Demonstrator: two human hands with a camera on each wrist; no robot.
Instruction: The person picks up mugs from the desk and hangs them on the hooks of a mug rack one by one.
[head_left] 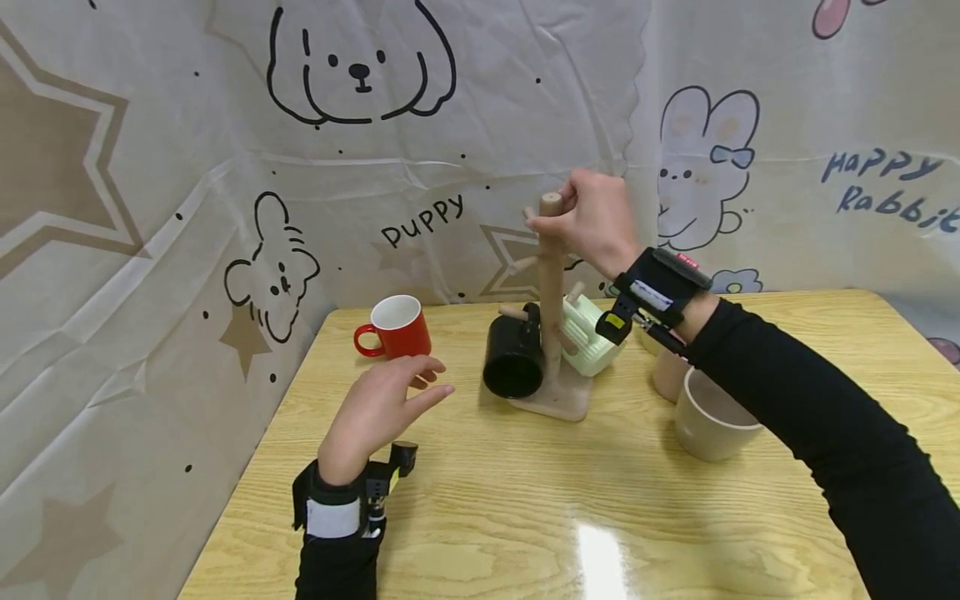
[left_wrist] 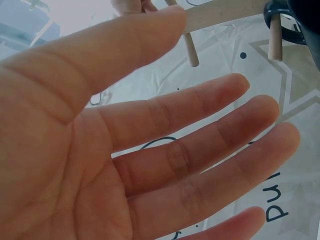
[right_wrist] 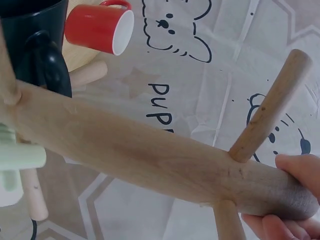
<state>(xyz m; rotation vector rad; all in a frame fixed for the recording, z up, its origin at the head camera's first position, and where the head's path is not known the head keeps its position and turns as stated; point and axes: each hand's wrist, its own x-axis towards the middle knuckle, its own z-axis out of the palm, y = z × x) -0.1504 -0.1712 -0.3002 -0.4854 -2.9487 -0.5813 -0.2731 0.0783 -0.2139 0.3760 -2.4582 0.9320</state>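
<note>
The wooden stand [head_left: 551, 279] is upright on the table [head_left: 480, 517], just past the middle, with the left hand [head_left: 381, 406] at nine o'clock from its base [head_left: 558, 396]. The right hand [head_left: 594, 221] pinches the top of it between thumb and curled fingers. The left hand is loosely spread and holds nothing; the red mug [head_left: 408, 333] sits just beyond it, at about one o'clock.

The stand looks stiff and fairly light, its bare wood dry enough to give good friction. Low on the post hang two mugs: the black mug [head_left: 513, 354] at nine o'clock, its handle over a peg, and the green mug [head_left: 591, 337] at three, seemingly hung too. They probably make up much of the weight and could swing or knock if the stand tips; they look like breakable ceramic, with slick walls. The post top suits steadying — for lifting, a second hold at the base would be safer. The red mug looks glossy and rigid, best taken by its handle, which points to nine o'clock.
</note>
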